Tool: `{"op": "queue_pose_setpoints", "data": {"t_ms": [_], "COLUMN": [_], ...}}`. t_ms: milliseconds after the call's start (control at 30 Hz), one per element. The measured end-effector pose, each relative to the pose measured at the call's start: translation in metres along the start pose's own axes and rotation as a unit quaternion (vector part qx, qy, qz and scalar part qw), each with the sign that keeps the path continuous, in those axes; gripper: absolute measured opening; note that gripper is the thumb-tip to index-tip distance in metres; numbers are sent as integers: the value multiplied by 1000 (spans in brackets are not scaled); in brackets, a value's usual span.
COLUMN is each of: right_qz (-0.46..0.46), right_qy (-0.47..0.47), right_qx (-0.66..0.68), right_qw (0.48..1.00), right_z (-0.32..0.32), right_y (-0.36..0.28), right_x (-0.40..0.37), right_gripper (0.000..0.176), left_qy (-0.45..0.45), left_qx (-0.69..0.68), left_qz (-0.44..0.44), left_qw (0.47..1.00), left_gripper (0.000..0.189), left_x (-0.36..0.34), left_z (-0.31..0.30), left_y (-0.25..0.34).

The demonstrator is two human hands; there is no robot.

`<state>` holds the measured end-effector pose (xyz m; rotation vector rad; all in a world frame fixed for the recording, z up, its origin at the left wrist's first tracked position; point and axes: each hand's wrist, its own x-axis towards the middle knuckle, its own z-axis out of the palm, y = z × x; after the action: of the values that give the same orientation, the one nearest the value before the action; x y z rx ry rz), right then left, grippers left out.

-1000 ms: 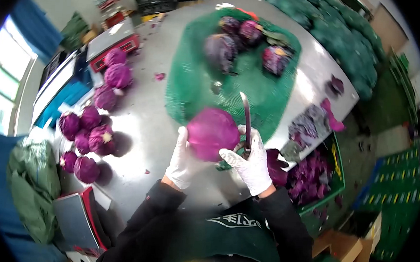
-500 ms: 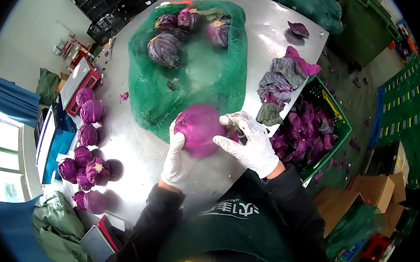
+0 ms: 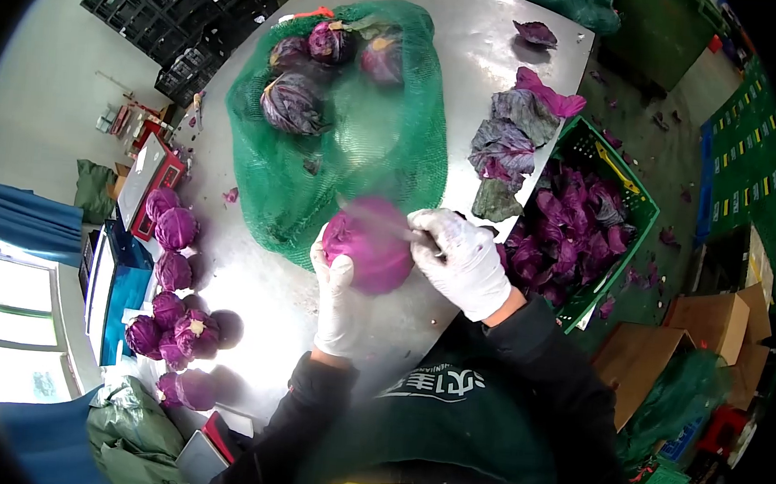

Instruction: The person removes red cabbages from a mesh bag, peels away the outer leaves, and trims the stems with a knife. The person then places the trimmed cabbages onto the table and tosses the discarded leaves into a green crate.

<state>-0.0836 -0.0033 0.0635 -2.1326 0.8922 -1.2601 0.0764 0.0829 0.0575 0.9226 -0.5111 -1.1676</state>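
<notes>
A peeled purple cabbage (image 3: 371, 261) is held over the near part of the metal table, its surface smooth and bright. My left hand (image 3: 335, 297), in a white glove, grips its left and lower side. In my gloved right hand (image 3: 466, 264) is a small knife (image 3: 391, 225). Its blurred blade lies across the upper right of the cabbage; the handle is mostly hidden by the fingers. Just beyond my hands lies a green mesh bag (image 3: 256, 192) with several unpeeled cabbages (image 3: 295, 103) in it.
Several peeled cabbages (image 3: 176, 228) line the table's left edge, near a red-and-white scale (image 3: 153, 185). Loose outer leaves (image 3: 505, 144) lie at the right edge. A green crate (image 3: 645, 228) full of leaves stands below them. Cardboard boxes (image 3: 710, 327) are at the right.
The knife blade has come into view across the cabbage's upper right as my right hand turned. My left hand still holds the cabbage. The whole view has shifted slightly.
</notes>
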Motion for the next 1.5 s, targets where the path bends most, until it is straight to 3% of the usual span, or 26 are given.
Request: {"op": "queue_pose_setpoints", "data": {"t_ms": [67,100,200,233,367,467,533,667,800,833,900,967,1067,1200,1400,1500], "right_qz": [67,150,81,136,153,101,-3,-2,63,129,89,27,142,184,72,111], "right_qy": [-23,-63,-91,-115,-139,-123,-76,-46,-27,-83,-91,-78,-112,-130,-109,-145], "right_qx": [114,168,119,148,158,100,-3,14,90,102,116,99,169,207,153,164], "right_qw": [991,972,985,973,966,982,997,999,994,983,985,992,969,952,980,969], "right_z": [-7,-11,-14,-14,-17,-17,-10,-3,-7,-16,-17,-13,-14,-11,-6,-11], "right_y": [0,-6,-7,-5,0,-2,2,8,14,10,11,13,3,6,9,9], "right_x": [3,4,9,8,10,8,3,-1,-2,0,-2,-4,-5,-8,-12,-10], "right_gripper": [20,21,32,35,30,27,18,18,25,30,31,34,35,37,36,38], "left_qy": [2,-11,-36,-36,-18,-6,6,11,17,26,16,6,-15,-19,-43,-33], "left_qx": [-46,-43,-51,-64,-60,-26,-10,3,-147,-170,-188,-243,-287,-369,-347,-323], "left_qz": [-35,-35,-30,-22,-10,13,21,19,-150,-185,-245,-267,-281,-302,-311,-319], "left_qw": [998,998,998,997,998,1000,1000,1000,977,968,951,933,916,879,884,891], "left_gripper": [85,85,82,78,72,69,69,71,82,86,96,97,98,98,96,96], "left_x": [2,3,4,2,0,-1,-2,-2,2,2,1,2,3,4,8,7], "left_z": [0,1,1,-1,-1,-1,2,-1,-6,-4,1,-1,-6,-3,-14,-12], "left_y": [2,4,6,4,3,0,-1,-4,3,6,10,7,2,4,-2,0]}}
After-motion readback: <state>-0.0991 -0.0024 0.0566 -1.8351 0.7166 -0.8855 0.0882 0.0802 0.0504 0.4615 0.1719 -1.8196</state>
